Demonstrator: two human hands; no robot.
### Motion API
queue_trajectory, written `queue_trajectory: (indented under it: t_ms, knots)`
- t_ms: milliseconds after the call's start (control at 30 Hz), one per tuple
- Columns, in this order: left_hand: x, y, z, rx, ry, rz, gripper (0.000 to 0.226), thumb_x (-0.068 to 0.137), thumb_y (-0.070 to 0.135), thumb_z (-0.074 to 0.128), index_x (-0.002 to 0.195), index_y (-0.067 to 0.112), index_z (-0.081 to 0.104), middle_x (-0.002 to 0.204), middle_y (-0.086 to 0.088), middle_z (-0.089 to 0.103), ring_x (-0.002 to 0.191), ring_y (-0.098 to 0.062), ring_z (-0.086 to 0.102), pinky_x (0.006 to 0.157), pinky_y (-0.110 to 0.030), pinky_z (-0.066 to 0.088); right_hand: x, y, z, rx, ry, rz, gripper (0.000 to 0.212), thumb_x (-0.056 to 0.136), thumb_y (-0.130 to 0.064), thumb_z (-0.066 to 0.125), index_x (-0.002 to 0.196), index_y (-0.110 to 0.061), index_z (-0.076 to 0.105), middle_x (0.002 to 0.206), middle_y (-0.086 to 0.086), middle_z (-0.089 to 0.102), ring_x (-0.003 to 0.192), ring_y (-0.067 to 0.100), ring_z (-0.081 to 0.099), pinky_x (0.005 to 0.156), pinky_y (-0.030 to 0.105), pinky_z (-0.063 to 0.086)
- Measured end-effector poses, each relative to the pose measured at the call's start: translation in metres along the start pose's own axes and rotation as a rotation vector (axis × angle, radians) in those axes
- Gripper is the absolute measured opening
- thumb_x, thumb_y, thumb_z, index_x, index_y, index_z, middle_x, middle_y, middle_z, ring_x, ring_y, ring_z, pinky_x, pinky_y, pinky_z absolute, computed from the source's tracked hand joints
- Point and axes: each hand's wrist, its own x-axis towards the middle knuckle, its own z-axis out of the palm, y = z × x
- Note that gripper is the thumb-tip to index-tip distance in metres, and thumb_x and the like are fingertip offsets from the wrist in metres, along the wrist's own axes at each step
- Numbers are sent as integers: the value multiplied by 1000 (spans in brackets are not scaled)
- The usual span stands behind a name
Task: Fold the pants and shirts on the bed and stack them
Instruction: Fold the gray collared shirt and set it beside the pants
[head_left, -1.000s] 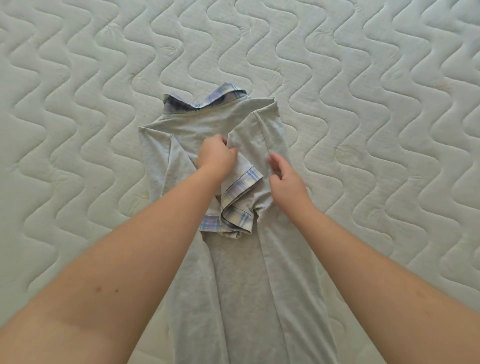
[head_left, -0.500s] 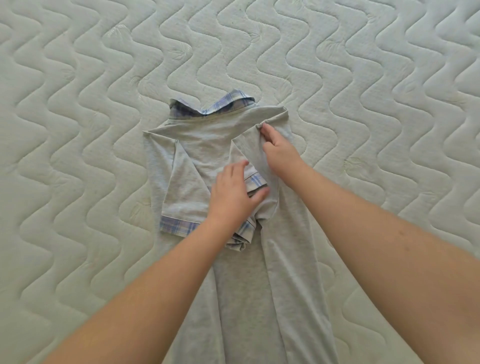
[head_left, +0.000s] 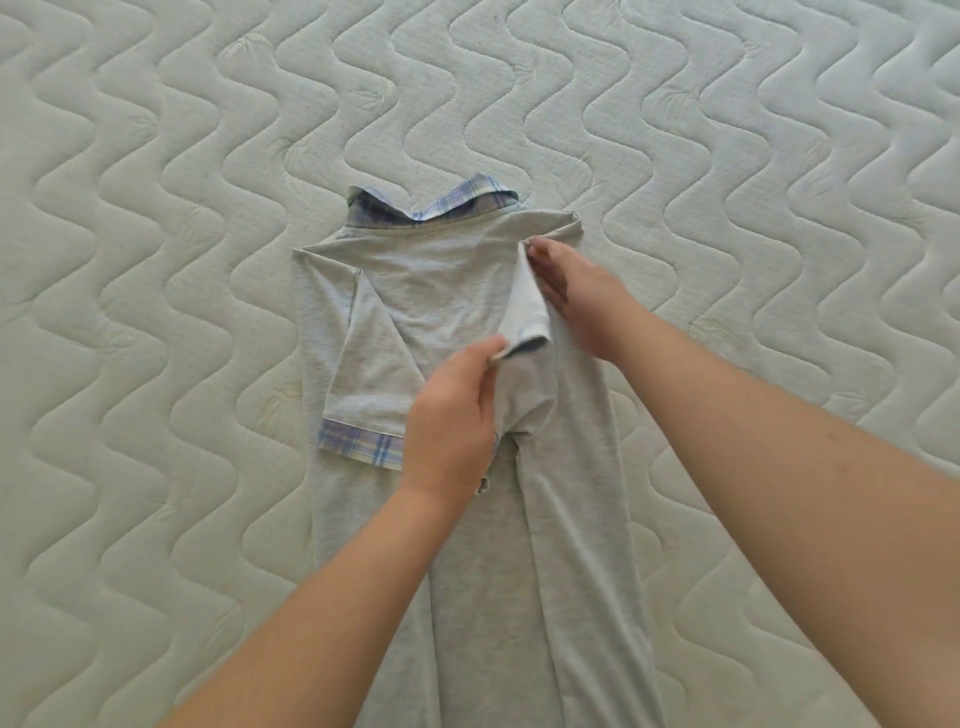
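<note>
A grey shirt (head_left: 431, 280) with a blue plaid collar (head_left: 441, 208) lies face down on the mattress, both long sides folded inward. Its left sleeve (head_left: 363, 395) lies flat across the back, plaid cuff toward me. My left hand (head_left: 452, 421) pinches the cuff end of the right sleeve (head_left: 524, 306) and lifts it off the shirt. My right hand (head_left: 576, 291) presses with straight fingers on the folded right side, just beside the raised sleeve near the shoulder.
The white quilted mattress (head_left: 156, 260) with wavy stitching fills the whole view around the shirt. The shirt's lower part (head_left: 545, 597) runs toward me between my forearms and out of the bottom edge.
My left hand went from pressing the right sleeve's cuff to pinching it and lifting it up. My right hand stayed pressed near the right shoulder. The left sleeve now lies uncovered and flat.
</note>
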Motion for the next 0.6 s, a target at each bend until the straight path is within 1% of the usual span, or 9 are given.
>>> queue_trajectory:
  t_ms: [33,100,167,200,267,367,467,533,600]
  knots:
    - [-3,0,4,44,-25,98,25,99,15,51,117,9,67,103,1,72,94,-10,64,83,-24,49,-1,-2,0,70,12,16,28,103,-18,42,126,-13,58,132,8,59,125,15,55,110,31,41]
    - [-9,0,13,185,-78,265,22,96,16,56,108,7,72,111,-4,72,106,-23,65,91,-36,50,-1,-5,1,165,59,62,22,101,-23,49,111,-13,65,111,6,69,103,14,65,95,30,52]
    - [-14,-4,21,295,-148,296,19,93,20,63,106,10,73,115,-6,72,111,-29,65,94,-42,51,-1,-8,1,126,82,75,23,100,-28,54,107,-11,68,97,3,72,86,10,69,79,25,57]
    - [-17,-6,24,309,-196,270,21,91,19,68,110,10,73,120,-8,70,117,-30,63,97,-44,50,-1,-8,-1,43,87,59,28,98,-29,57,114,-9,67,99,4,72,87,12,69,81,26,58]
    - [-22,-12,26,312,-298,189,42,84,17,77,124,10,66,137,-12,59,131,-31,52,107,-46,45,1,-4,-4,-272,120,4,35,94,-33,63,122,-11,65,102,2,70,93,16,66,91,34,53]
    - [-28,-19,20,348,-321,77,69,79,28,81,139,12,53,151,-14,42,142,-31,37,114,-40,31,4,0,-2,-657,163,-56,33,88,-35,69,116,-16,67,89,-9,64,80,10,60,80,33,51]
    - [-32,-19,12,263,-289,-105,70,83,15,76,145,14,45,148,-8,40,136,-26,40,109,-39,42,6,4,4,-730,230,-50,23,86,-30,69,107,-21,66,77,-16,58,71,4,56,66,25,48]
    - [-34,-19,8,235,-227,-115,59,81,0,70,137,9,53,134,-8,51,121,-26,51,98,-40,50,7,8,5,-725,283,-52,18,87,-28,69,103,-22,66,77,-16,58,75,5,57,70,22,45]
    - [-37,-15,6,196,-150,-105,48,80,-2,69,127,6,62,121,-6,58,110,-24,56,91,-40,52,6,11,5,-700,312,-64,13,88,-28,69,99,-22,66,82,-11,62,82,9,60,77,24,46]
